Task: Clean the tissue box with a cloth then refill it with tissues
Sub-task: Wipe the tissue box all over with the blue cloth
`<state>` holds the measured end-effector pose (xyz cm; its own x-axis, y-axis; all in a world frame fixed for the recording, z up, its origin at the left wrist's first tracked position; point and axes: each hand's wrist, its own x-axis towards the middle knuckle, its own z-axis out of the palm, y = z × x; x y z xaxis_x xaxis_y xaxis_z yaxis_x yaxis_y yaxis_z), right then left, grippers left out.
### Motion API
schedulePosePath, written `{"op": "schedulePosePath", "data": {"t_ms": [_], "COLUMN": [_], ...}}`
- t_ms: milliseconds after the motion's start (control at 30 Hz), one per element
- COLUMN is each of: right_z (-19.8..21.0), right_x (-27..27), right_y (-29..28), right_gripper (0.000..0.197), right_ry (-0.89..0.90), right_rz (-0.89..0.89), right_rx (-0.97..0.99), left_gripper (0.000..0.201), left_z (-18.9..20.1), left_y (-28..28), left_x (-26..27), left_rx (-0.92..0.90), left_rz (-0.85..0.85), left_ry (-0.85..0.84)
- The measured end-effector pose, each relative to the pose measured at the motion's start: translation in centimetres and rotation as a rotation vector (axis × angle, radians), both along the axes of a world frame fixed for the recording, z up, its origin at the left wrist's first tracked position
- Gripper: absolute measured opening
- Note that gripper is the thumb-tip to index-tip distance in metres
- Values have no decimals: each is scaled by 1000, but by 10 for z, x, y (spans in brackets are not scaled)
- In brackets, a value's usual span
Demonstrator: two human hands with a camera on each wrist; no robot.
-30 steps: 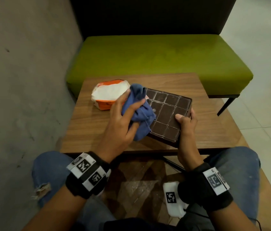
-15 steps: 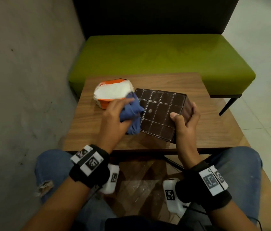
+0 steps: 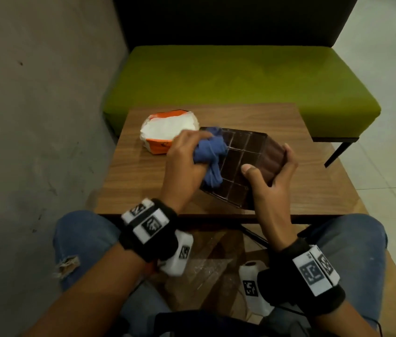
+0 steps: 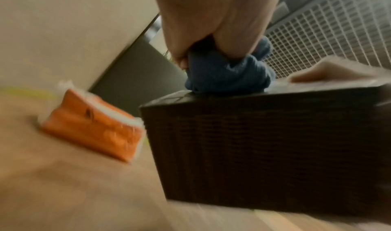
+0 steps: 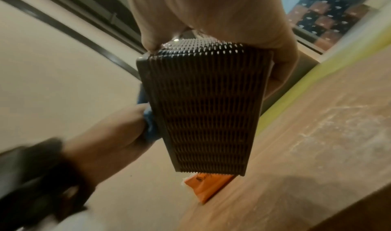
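The tissue box [image 3: 243,164] is seen as dark, glossy plastic on its gridded face, with finely ribbed, slotted side walls [image 5: 203,110]. The cloth [image 3: 210,152] is shown as soft, matt blue fabric. The tissue pack [image 3: 165,132] is wrapped in shiny orange film over white paper. The table [image 3: 289,186] is finished in smooth wood-grain.

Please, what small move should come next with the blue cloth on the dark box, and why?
Probably drag the blue cloth toward the near edge of the grid face of the tissue box. The left hand presses the cloth only on the far left squares, the right hand steadies the tilted box, and the tissue pack lies untouched beside it.
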<state>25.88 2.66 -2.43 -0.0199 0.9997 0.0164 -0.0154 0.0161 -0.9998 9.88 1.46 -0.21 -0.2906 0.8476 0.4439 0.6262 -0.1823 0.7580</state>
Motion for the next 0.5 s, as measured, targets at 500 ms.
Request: {"op": "schedulePosePath", "data": {"t_ms": [500], "right_z": [7], "right_x": [5], "right_y": [-4], "right_gripper": [90], "right_ry": [-82], "right_rz": [-59], "right_rx": [66], "left_gripper": [28], "left_z": [-5], "left_y": [-17], "left_x": [-1], "left_rx": [-110], "left_rz": [-44], "left_ry": [11]}}
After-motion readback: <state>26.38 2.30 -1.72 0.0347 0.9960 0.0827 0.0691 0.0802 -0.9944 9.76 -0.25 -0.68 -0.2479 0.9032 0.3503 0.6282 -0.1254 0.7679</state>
